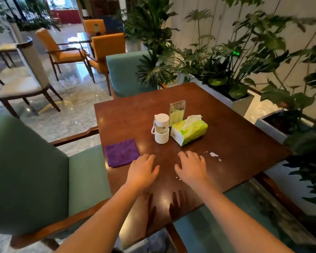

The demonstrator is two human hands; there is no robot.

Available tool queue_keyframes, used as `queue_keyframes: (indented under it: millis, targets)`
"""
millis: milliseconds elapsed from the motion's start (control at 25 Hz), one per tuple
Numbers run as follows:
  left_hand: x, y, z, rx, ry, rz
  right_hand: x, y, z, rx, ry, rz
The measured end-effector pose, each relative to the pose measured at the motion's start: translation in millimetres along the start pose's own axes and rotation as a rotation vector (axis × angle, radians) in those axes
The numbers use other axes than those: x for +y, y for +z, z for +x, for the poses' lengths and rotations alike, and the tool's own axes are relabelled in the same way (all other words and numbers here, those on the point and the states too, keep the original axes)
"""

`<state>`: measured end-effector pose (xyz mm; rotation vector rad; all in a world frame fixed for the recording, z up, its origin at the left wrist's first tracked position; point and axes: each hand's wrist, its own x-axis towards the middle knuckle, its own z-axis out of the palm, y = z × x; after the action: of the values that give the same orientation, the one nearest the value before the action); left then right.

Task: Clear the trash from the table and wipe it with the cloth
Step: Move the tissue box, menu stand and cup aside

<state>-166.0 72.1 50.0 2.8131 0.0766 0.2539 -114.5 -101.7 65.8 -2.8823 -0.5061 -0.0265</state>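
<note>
- Two bare hands hover low over the near middle of the brown wooden surface [235, 125], palms down; neither holds anything.
- The left hand [142, 172] has its fingers loosely spread, just right of the purple cloth [121, 152].
- The right hand [192, 168] is also spread and empty, its fingertips near the white spill [213, 154].
- Judging by this, the task is at its very start: nothing is cleared and the cloth lies untouched.
- The trash appears to be small white bits: a larger blob with specks at the right, and a few crumbs [178, 178] beside the right wrist.
- The next move likely calls for pinching or sweeping those bits together, since they are tiny and scattered.
- The cloth is a folded square, flat, at the near left edge of the surface, a corner overhanging slightly.
- A white bottle [161, 128], a green tissue pack [190, 132] and a clear card stand [177, 112] sit mid-surface; wiping would need to go around them.
</note>
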Motion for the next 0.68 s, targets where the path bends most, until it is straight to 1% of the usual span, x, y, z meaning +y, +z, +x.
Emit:
queue_keyframes:
  millis: [160,280,400,480,560,680]
  targets:
    - [-4,30,50,-0.073,0.080,-0.023,31,3,43,0.012,0.089,-0.014]
    - [-3,61,89,-0.139,0.196,-0.043,60,11,77,0.034,0.119,-0.017]
    - [-8,105,119,-0.220,0.273,0.027,93,28,116,0.044,0.130,-0.017]
    - [-16,136,128,-0.281,0.224,0.082,112,41,139,0.034,0.101,-0.051]
    - [-21,164,134,-0.337,0.116,0.094,123,58,160,-0.004,0.013,-0.084]
    - [-15,194,147,-0.351,0.023,0.122,132,79,190,-0.090,-0.117,-0.109]
